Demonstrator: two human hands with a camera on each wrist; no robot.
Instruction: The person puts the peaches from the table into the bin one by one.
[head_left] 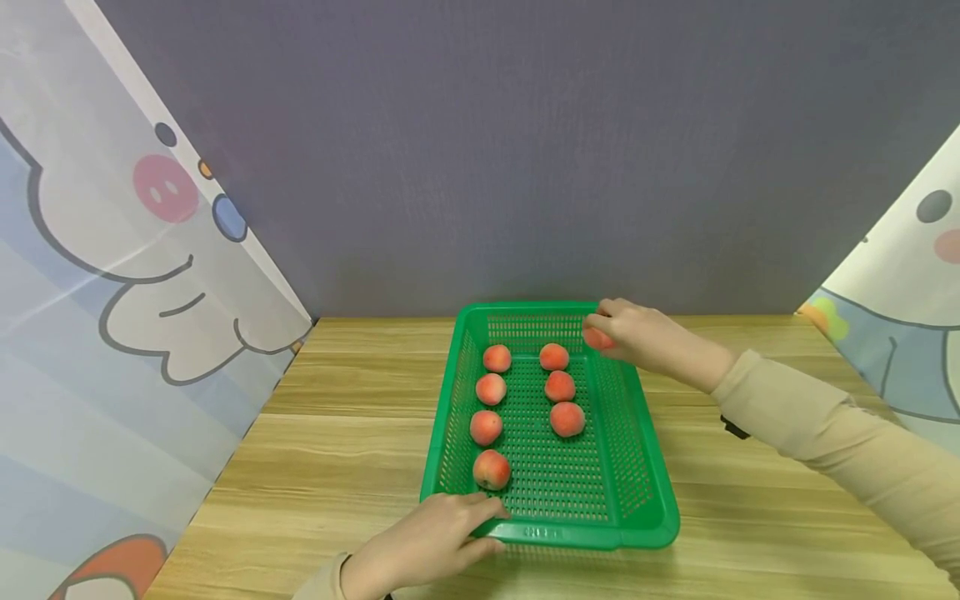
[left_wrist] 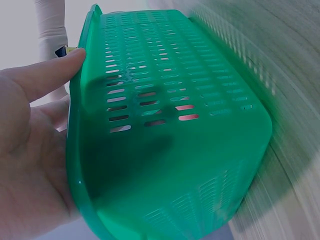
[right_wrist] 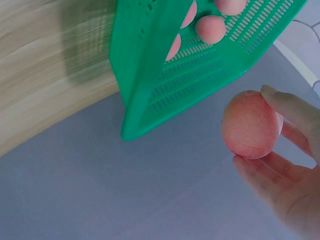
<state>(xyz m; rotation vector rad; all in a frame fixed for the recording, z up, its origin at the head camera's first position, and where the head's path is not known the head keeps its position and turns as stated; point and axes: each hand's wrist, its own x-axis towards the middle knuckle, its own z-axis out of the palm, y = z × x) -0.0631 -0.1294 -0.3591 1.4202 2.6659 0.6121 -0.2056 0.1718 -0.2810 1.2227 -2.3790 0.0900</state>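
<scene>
A green plastic basket (head_left: 555,533) with slotted sides stands on the wooden table. My left hand (head_left: 438,537) grips its near rim at the left, fingers over the inside and thumb on the outer wall. That thumb (left_wrist: 65,67) shows against the rim in the left wrist view. My right hand (head_left: 637,333) holds a peach (right_wrist: 251,125) between thumb and fingertips, over the basket's far right corner. Inside the basket, several peaches form a row along the left, the nearest peach (head_left: 492,470) close to my left fingers. Three more, including a middle peach (head_left: 560,386), line up farther right.
The wooden table (head_left: 337,450) extends to both sides of the basket. A grey panel (head_left: 480,167) rises directly behind it. Curtains with cartoon animals hang at the sides, a left curtain (head_left: 90,375) and a right curtain (head_left: 907,333).
</scene>
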